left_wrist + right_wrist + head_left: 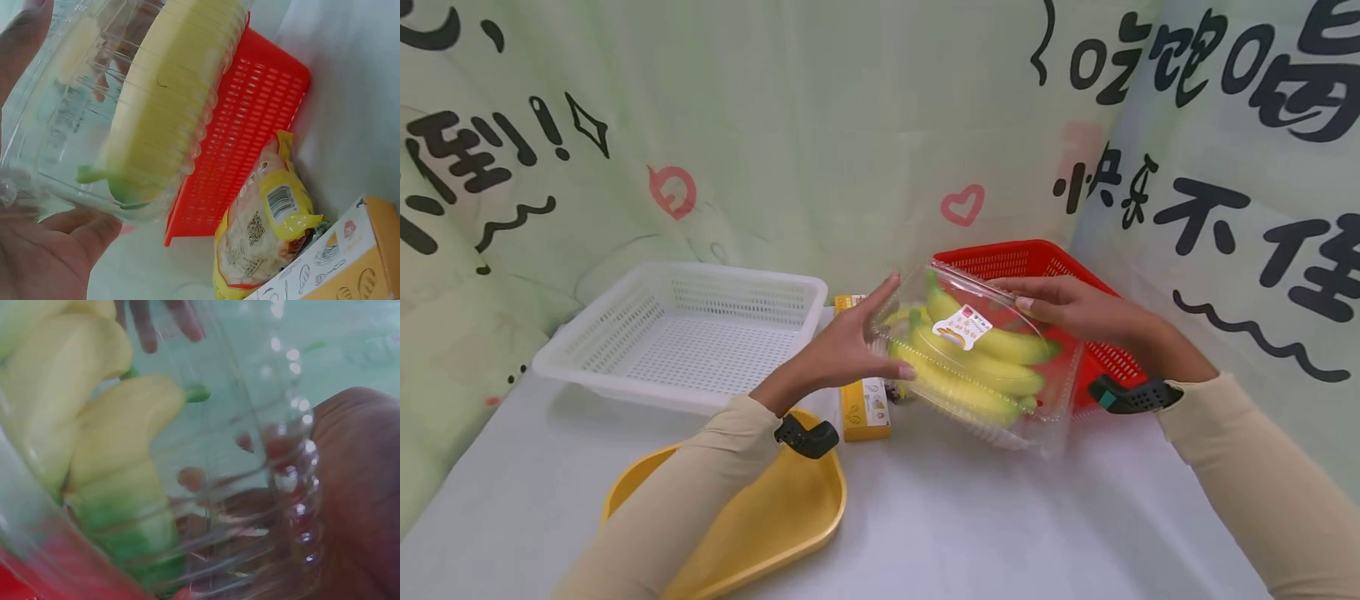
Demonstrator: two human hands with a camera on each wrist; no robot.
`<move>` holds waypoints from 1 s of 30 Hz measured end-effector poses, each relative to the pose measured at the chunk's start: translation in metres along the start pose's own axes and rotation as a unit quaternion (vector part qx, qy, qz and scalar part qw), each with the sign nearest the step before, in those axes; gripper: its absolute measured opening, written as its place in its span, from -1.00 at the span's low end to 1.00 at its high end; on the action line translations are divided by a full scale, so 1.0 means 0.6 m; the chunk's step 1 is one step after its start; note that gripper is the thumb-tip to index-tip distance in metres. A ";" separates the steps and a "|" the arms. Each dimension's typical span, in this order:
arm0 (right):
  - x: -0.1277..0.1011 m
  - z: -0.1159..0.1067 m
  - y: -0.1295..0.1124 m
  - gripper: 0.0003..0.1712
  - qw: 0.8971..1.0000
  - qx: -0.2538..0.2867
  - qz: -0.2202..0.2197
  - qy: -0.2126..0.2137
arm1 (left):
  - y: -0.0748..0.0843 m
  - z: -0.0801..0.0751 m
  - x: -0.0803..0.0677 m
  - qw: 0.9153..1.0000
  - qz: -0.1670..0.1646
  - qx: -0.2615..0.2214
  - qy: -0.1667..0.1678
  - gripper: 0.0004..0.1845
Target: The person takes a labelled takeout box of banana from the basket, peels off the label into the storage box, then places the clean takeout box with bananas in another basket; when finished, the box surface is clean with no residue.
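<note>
Right of centre in the head view, the left hand (853, 343) and right hand (1078, 308) pinch a clear box (981, 354) of bananas (988, 371), partly hiding a red basket (1105, 362). A sleeve (677, 508) covers some yellow tray (790, 500), lower left.

head: above, forward-down | left wrist: close, toward red basket (240, 125) | right wrist: closest, into clear box (977, 358) | all share it

tray (775, 508) before left basket (700, 354) | bananas (977, 375) in container (962, 327) | container before right basket (1022, 260)

Clear, white-labelled plastic box (979, 357) of yellow, green-tipped bananas (962, 385), held tilted above the table (970, 517)
</note>
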State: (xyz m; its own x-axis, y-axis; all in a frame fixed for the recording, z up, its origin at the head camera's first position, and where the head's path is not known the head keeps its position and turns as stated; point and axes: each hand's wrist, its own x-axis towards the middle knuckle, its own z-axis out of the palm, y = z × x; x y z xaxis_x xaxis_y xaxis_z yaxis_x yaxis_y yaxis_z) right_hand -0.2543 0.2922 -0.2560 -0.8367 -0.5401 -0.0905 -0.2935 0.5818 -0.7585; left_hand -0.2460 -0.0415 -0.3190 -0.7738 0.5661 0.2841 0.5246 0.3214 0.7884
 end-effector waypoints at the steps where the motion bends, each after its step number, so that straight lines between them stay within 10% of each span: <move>1: 0.000 0.003 0.001 -0.39 1.000 0.001 -0.004 -0.001 | 0.002 0.001 -0.005 1.000 -0.001 0.000 0.000 0.31; 30: -0.014 0.089 0.005 -0.45 0.994 -0.013 -0.078 -0.076 | 0.035 0.068 -0.149 0.993 -0.071 -0.069 0.060 0.26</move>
State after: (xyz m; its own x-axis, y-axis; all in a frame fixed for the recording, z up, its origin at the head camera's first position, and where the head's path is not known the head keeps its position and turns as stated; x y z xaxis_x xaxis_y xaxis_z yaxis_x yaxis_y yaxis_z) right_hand -0.2237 0.2659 -0.2919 -0.7009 -0.7098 -0.0704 -0.4278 0.4973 -0.7548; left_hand -0.1517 -0.0544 -0.3502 -0.8776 0.4252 0.2215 0.3603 0.2802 0.8897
